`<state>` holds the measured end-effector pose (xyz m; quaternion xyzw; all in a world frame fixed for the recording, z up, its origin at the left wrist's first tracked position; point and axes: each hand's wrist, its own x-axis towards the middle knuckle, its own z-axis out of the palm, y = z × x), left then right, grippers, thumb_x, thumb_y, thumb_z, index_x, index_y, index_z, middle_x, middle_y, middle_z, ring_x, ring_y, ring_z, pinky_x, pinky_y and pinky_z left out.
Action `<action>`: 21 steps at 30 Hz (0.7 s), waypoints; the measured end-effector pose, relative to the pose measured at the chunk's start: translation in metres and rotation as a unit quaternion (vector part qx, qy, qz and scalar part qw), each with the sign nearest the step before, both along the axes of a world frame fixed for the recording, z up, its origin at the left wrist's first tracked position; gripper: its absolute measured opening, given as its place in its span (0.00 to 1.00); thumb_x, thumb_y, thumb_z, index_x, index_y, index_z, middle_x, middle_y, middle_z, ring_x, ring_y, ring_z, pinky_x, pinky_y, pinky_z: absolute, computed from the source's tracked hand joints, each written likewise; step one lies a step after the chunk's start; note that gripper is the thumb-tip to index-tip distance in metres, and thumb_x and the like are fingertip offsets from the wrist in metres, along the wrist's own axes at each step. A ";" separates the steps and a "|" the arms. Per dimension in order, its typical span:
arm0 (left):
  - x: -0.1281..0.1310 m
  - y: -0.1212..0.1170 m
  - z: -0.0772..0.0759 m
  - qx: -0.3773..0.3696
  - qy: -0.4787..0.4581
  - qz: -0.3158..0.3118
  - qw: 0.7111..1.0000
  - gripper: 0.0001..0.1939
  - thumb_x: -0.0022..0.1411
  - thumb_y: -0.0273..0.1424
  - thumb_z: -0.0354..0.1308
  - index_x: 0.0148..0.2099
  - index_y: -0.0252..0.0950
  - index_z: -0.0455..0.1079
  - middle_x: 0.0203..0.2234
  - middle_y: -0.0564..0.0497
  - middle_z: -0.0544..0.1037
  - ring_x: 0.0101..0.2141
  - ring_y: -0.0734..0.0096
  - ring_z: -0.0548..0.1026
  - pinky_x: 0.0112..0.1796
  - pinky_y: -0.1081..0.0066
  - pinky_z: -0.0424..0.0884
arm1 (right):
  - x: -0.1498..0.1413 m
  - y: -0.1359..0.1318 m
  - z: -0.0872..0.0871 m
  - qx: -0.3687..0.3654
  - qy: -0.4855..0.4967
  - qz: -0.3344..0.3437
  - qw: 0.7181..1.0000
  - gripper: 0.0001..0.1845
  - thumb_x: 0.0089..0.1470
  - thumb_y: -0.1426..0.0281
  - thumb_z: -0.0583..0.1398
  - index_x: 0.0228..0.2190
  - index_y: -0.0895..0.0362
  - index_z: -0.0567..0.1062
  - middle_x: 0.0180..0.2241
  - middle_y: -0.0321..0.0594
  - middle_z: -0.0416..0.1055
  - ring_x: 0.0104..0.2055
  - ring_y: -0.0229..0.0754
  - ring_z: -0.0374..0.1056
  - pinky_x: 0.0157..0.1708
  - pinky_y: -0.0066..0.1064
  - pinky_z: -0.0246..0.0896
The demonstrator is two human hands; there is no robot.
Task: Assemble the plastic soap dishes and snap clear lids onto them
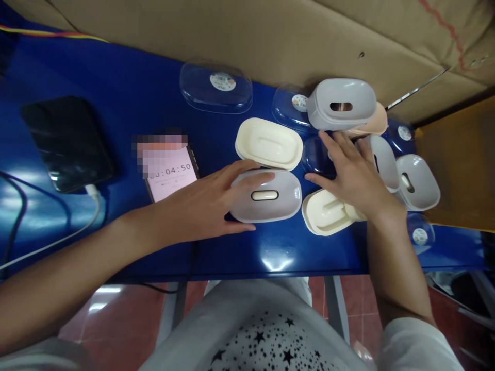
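Observation:
My left hand (pixel 228 198) is around the left end of a grey oval plastic dish (pixel 286 201), thumb on the near side and fingers over the far rim. A cream piece shows through the slot in its floor. Just beyond it lies a cream oval tray (pixel 268 141) with a raised middle. My right hand (pixel 353 178) has its fingers spread above a clear plastic lid (pixel 314 154) and another cream tray (pixel 325 214); whether it touches them I cannot tell. Beside that hand are a grey dish tipped on its side (pixel 386 159) and another grey dish (pixel 423 180).
At the back, an upturned grey dish (pixel 342 111) rests over a peach piece (pixel 377 123). Clear lids (pixel 216 98) with round stickers lie along the cardboard (pixel 251 31). On the left are a phone showing a timer (pixel 172 178) and a black phone (pixel 69 141) on a white cable.

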<state>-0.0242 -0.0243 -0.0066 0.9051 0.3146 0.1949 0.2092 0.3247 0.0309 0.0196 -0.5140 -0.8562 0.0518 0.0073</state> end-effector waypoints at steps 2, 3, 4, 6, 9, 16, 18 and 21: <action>0.000 0.001 -0.002 0.014 0.006 0.013 1.000 0.53 0.63 0.42 0.76 0.79 0.40 0.51 0.70 0.32 0.65 0.66 0.39 0.71 0.64 0.44 0.72 | -0.003 0.003 0.000 0.014 0.013 -0.005 1.000 0.46 0.66 0.48 0.65 0.74 0.56 0.60 0.72 0.59 0.63 0.75 0.70 0.59 0.71 0.68 0.56; 0.001 0.001 -0.002 0.024 0.016 0.022 0.999 0.52 0.62 0.42 0.77 0.78 0.40 0.53 0.69 0.32 0.66 0.66 0.37 0.71 0.65 0.42 0.71 | -0.004 0.004 0.001 0.024 0.025 -0.011 0.999 0.44 0.66 0.47 0.65 0.72 0.55 0.63 0.70 0.59 0.66 0.72 0.70 0.63 0.70 0.65 0.60; 0.002 0.000 -0.002 0.034 0.026 0.030 0.999 0.52 0.62 0.43 0.77 0.78 0.40 0.54 0.69 0.32 0.67 0.65 0.34 0.71 0.64 0.40 0.70 | -0.005 0.004 0.003 0.039 0.041 -0.019 0.998 0.43 0.65 0.45 0.65 0.71 0.55 0.65 0.68 0.58 0.69 0.69 0.69 0.66 0.68 0.63 0.63; 0.004 -0.001 -0.002 0.041 0.037 0.044 0.997 0.53 0.61 0.45 0.78 0.78 0.40 0.54 0.69 0.32 0.68 0.65 0.31 0.71 0.64 0.36 0.68 | -0.009 0.000 0.008 0.077 0.084 -0.028 0.993 0.44 0.63 0.41 0.65 0.68 0.55 0.68 0.65 0.58 0.73 0.66 0.67 0.70 0.66 0.61 0.66; 0.010 -0.005 -0.001 0.016 0.013 0.050 0.999 0.59 0.59 0.42 0.80 0.80 0.38 0.49 0.69 0.30 0.66 0.66 0.31 0.70 0.63 0.36 0.70 | -0.022 -0.017 0.014 0.105 0.147 0.014 0.983 0.49 0.59 0.36 0.66 0.67 0.56 0.69 0.64 0.58 0.73 0.66 0.66 0.70 0.67 0.59 0.64; 0.019 -0.012 -0.003 -0.032 -0.097 0.068 0.992 0.65 0.67 0.40 0.75 0.83 0.47 0.26 0.74 0.32 0.57 0.73 0.37 0.61 0.68 0.35 0.67 | -0.062 -0.061 0.000 0.081 0.123 0.140 0.979 0.53 0.60 0.35 0.64 0.72 0.55 0.63 0.67 0.61 0.69 0.68 0.68 0.67 0.64 0.59 0.63; 0.020 -0.012 -0.006 -0.025 -0.104 0.050 0.993 0.63 0.69 0.41 0.72 0.83 0.47 0.26 0.73 0.32 0.60 0.72 0.39 0.63 0.68 0.35 0.68 | -0.066 -0.064 -0.005 0.082 0.140 0.152 0.975 0.55 0.61 0.36 0.63 0.74 0.54 0.59 0.70 0.62 0.65 0.70 0.69 0.65 0.66 0.60 0.62; 0.021 -0.010 -0.010 -0.007 -0.121 0.033 0.992 0.61 0.68 0.41 0.73 0.84 0.43 0.31 0.69 0.31 0.66 0.68 0.38 0.69 0.65 0.36 0.71 | -0.065 -0.064 -0.004 0.068 0.177 0.195 0.962 0.53 0.63 0.40 0.64 0.75 0.56 0.56 0.72 0.62 0.62 0.74 0.68 0.60 0.69 0.62 0.58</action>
